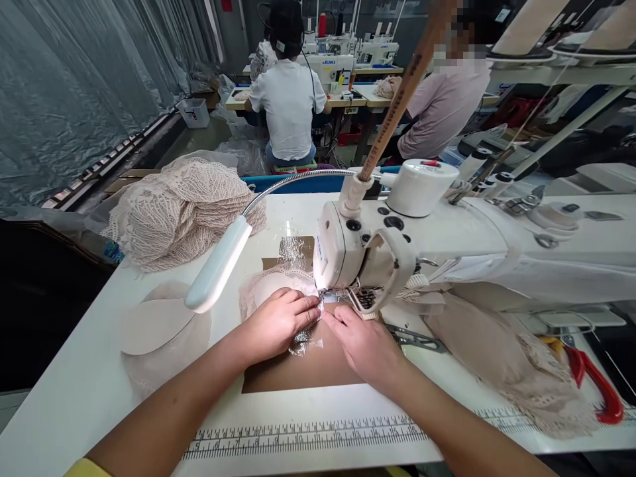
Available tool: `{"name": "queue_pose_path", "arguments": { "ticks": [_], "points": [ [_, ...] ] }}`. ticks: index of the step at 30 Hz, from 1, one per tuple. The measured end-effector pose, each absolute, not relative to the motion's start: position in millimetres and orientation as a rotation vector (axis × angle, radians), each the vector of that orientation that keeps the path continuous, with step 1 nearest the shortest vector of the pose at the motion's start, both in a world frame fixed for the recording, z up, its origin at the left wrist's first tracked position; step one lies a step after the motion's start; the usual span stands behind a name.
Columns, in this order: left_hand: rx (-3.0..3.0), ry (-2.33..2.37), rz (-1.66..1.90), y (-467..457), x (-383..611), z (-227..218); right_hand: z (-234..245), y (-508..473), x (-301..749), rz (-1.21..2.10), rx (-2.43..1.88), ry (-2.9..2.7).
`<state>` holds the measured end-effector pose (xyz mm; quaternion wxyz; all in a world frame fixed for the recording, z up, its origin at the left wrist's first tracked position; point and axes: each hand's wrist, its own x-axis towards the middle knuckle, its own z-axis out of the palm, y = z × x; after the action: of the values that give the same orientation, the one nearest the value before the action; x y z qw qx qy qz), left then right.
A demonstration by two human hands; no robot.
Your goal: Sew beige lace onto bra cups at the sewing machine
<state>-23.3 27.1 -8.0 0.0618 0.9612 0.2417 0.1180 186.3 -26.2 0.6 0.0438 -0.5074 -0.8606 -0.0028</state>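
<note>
A beige lace-edged bra cup lies under the head of a white sewing machine, its edge at the lit presser foot. My left hand rests against the cup's near side, fingers together and pressing the fabric edge just left of the needle. On the right, my right hand has its thumb and forefinger closed at the same edge, close to the foot. The fabric between the fingertips is partly hidden. Beneath both hands is a brown sheet with shiny clear tape.
A stack of lace pieces sits back left; loose cup pieces lie nearer. A lamp arches over. At right are thread snips, more lace fabric and red-handled scissors. A ruler strip runs along the front. Two people sit beyond.
</note>
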Motion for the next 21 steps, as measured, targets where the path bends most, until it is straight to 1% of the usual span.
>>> {"name": "queue_pose_path", "arguments": {
  "ticks": [12, 21],
  "points": [
    [2.869, 0.759, 0.367, 43, -22, -8, -14, -19, 189, -0.153, -1.531, -2.569],
    [2.845, 0.854, 0.338, 49, -21, -11, -17, -17, 192, -0.021, -1.455, -2.459]
  ]
}}
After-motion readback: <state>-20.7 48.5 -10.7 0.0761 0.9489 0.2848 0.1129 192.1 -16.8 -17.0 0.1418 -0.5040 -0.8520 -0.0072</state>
